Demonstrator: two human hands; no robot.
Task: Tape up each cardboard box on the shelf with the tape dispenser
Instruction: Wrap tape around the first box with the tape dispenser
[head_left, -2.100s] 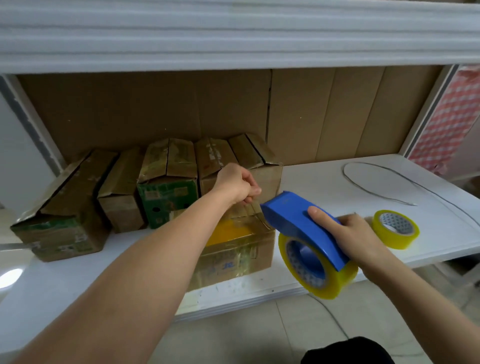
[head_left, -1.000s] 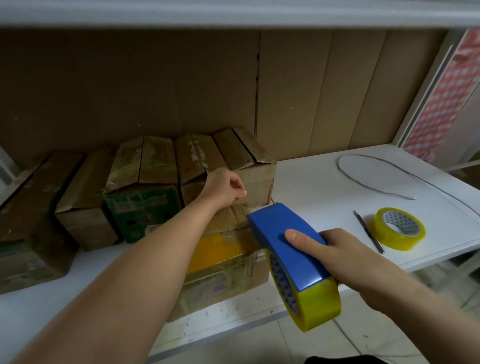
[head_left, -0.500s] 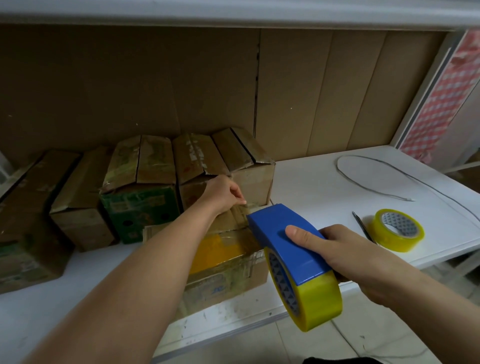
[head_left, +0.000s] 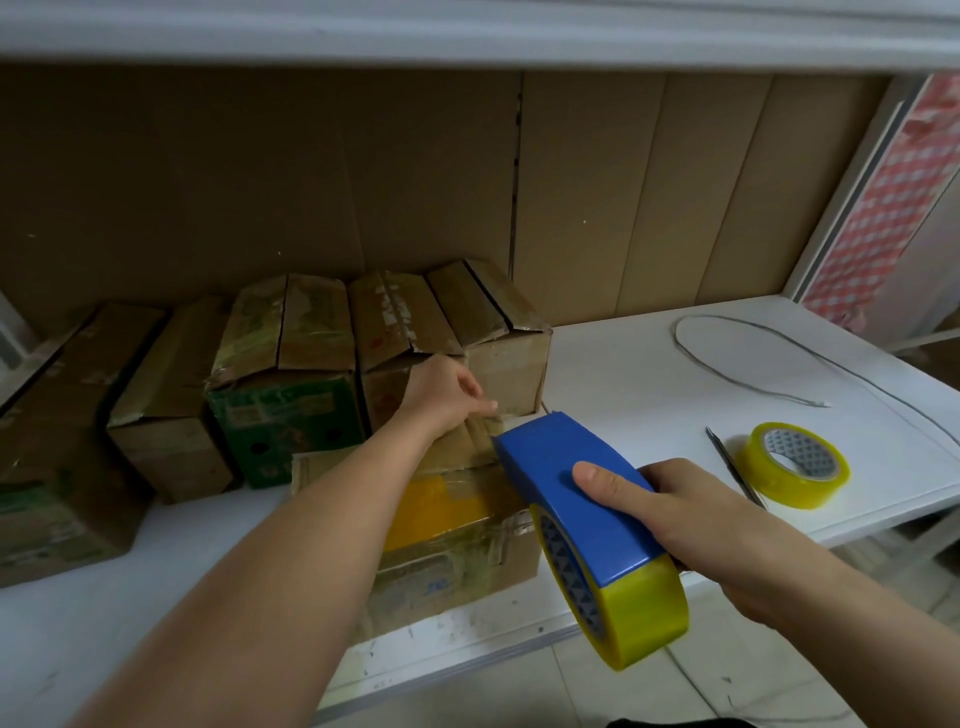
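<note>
We hold the tape dispenser nearest us in our right hand, fingers wrapped round its blue cover and the thumb flat on top, its front edge just at the top of the pulled-out cardboard box at the shelf lip. To do this step well, we judge we should keep the strip taut and centred on the flap seam, draw the dispenser evenly toward us, and press the tape flat before cutting.

Farther in, our left hand sits on the far end of that box's top, fingers partly curled and pinching toward the thumb; it seems to pin the tape's end down, though we cannot tell this for sure.

Beyond, the other boxes stand in a row against the back wall. To the right lie a spare tape roll, a pen and a thin cable.
</note>
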